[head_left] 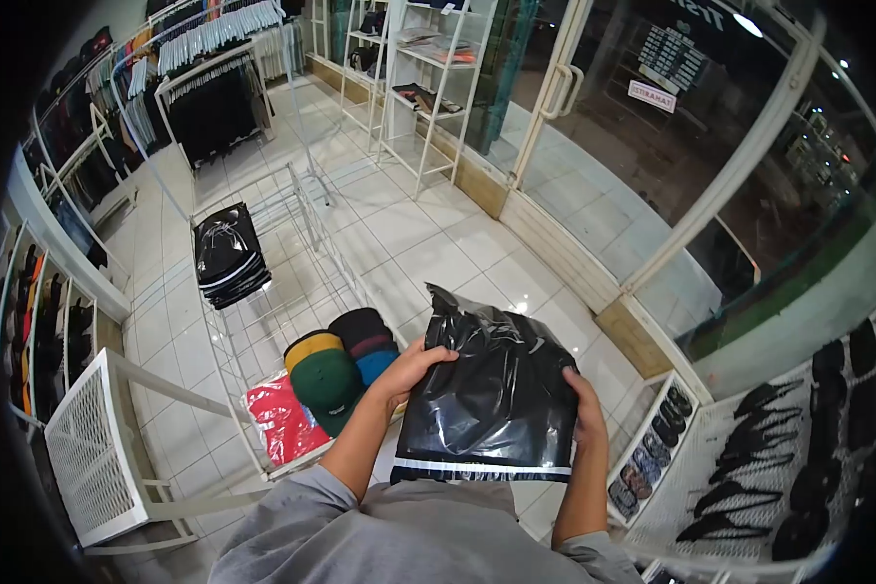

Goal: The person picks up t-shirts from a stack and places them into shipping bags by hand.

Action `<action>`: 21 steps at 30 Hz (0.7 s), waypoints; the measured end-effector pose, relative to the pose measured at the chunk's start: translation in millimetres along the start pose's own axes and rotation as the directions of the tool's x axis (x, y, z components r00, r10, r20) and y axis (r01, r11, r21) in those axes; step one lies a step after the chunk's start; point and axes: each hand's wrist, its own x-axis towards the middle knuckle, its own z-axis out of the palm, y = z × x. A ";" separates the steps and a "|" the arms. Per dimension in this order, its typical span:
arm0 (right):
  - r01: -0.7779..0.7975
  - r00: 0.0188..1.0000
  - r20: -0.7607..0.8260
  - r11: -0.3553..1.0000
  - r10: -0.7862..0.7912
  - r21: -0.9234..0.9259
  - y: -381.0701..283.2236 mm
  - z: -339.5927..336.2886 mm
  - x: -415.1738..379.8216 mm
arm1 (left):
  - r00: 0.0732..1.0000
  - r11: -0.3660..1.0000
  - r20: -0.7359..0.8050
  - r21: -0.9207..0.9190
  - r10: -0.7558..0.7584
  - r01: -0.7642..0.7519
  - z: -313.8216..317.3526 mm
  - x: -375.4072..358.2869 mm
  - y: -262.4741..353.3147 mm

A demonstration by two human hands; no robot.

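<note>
A shiny black plastic-wrapped package (492, 394) with a white strip along its near edge is held up in front of my body. My left hand (416, 372) grips its left side, thumb on top. On the right edge, my right hand (584, 401) has its fingers wrapped round the package. Left of it, on a white wire rack, lie a green cap (326, 384) with a yellow one behind, darker and blue caps (365, 341), and a red plastic-wrapped item (284, 419). Farther back on the rack sits a stack of black packages (230, 255).
A white mesh chair (92, 453) stands at the left. Clothing racks (214, 107) fill the back left, and white shelves (433, 97) stand at the back. Glass doors (642, 127) line the right, above a tray of small items (652, 443) and a mesh display (749, 467).
</note>
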 end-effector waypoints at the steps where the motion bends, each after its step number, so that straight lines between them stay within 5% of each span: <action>1: 0.030 0.999 0.037 0.993 -0.026 -0.114 -8.3 4.0 17.9 | 0.999 0.999 -0.044 0.033 0.020 -0.019 -1.1 17.3 -0.5; 10: -0.067 0.977 0.187 0.982 0.100 -0.177 -93.5 10.1 216.2 | 0.887 0.987 -0.438 0.008 0.147 -0.159 14.8 124.5 40.5; 16: -0.019 0.781 0.596 0.961 0.186 -0.275 -127.2 46.0 330.0 | 0.700 0.956 -0.658 0.120 0.278 -0.266 35.6 146.8 64.0; 21: 0.005 0.737 0.614 0.907 0.281 -0.421 -79.7 121.3 395.5 | 0.508 0.932 -0.787 0.241 0.350 -0.269 -9.6 148.8 52.2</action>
